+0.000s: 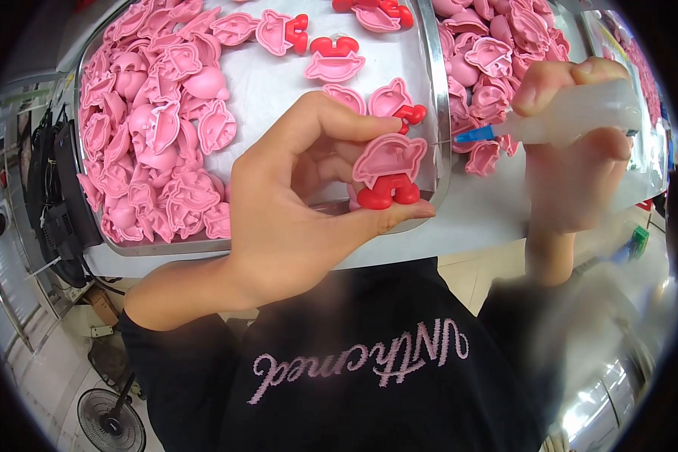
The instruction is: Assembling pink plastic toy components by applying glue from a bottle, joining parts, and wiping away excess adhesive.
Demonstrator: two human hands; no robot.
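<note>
My left hand [294,196] pinches a small figure part [390,166] between thumb and fingers. It is a hollow pink shell, open side showing, with red legs at its lower edge. My right hand [576,143] grips a translucent squeeze bottle [580,113] with a blue tip and a thin needle. That needle points left at the figure part, close to the pink shell; I cannot tell whether it touches. Behind the left hand, several similar pink shells with red legs [334,60] lie on the white lining of a metal tray [440,83].
Loose pink shells [158,135] are heaped on the left side of the tray. A second tray at the right holds more pink shells [497,53]. Both stand on a white table [482,218]. A black fan [111,420] stands on the floor at the lower left.
</note>
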